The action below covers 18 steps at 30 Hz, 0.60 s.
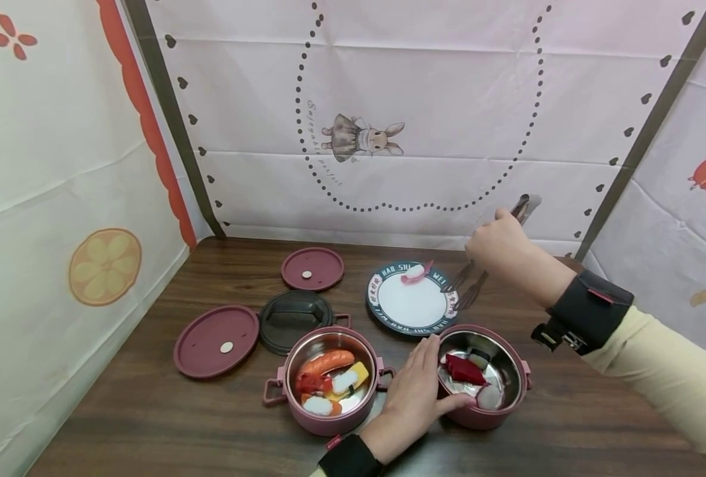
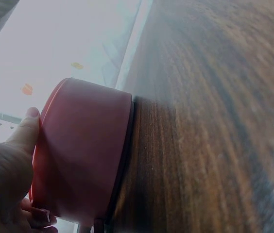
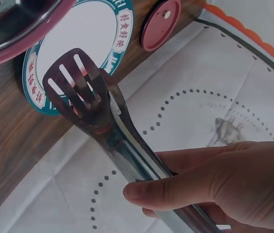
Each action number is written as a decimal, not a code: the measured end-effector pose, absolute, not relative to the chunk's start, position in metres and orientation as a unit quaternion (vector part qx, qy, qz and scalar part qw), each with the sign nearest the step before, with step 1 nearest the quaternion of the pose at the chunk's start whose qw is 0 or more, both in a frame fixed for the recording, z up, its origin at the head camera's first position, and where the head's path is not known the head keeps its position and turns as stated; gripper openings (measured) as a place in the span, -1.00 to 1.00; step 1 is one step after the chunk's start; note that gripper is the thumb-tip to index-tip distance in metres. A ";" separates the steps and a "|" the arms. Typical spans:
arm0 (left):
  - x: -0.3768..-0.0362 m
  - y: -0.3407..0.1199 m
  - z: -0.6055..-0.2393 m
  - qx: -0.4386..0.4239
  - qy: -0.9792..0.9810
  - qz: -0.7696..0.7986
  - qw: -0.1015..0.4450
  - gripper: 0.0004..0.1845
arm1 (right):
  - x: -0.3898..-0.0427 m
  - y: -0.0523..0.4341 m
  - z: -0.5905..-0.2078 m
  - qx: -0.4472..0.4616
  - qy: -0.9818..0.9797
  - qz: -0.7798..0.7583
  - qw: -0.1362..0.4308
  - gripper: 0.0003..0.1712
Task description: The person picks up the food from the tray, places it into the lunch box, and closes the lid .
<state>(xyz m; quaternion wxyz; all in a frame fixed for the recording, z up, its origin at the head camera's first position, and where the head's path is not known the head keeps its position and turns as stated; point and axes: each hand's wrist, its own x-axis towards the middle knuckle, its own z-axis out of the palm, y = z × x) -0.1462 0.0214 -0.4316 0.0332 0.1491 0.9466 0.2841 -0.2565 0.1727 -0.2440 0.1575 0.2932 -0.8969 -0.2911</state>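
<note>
My right hand [image 1: 508, 248] grips metal tongs [image 3: 137, 153] with slotted, fork-like heads, held over the right edge of a white plate [image 1: 409, 308] with a dark green lettered rim. A small pink and white food piece [image 1: 414, 271] lies at that plate's far side. With thumb and fingers, my left hand [image 1: 409, 394] holds the right pink pot [image 1: 484, 419] by its rim and side. Inside it sit a dark red piece [image 1: 465, 369], a whitish round piece [image 1: 488, 397] and a black and white piece [image 1: 479, 358]. The tongs' heads appear to hold nothing.
Left of my left hand stands another pink pot [image 1: 319, 424], holding a sausage [image 1: 329, 361], a yellow-topped piece [image 1: 360, 372] and other toy foods. Behind it lie a dark lid [image 1: 293, 318] and two maroon discs [image 1: 218, 348]. Printed cloth [image 1: 257, 179] walls the table's back and sides.
</note>
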 end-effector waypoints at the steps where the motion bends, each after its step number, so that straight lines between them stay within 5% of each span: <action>1: -0.146 0.022 -0.432 0.149 0.947 0.282 0.032 0.12 | -0.259 0.172 -0.245 0.294 -0.896 -0.290 0.161 -0.80; 14: -0.146 0.022 -0.430 0.144 0.954 0.263 0.028 0.14 | -0.299 0.161 -0.264 0.298 -0.902 -0.262 0.173 -0.84; 18: -0.146 0.022 -0.430 0.141 0.954 0.263 0.031 0.13 | -0.309 0.154 -0.273 0.289 -0.908 -0.262 0.155 -0.70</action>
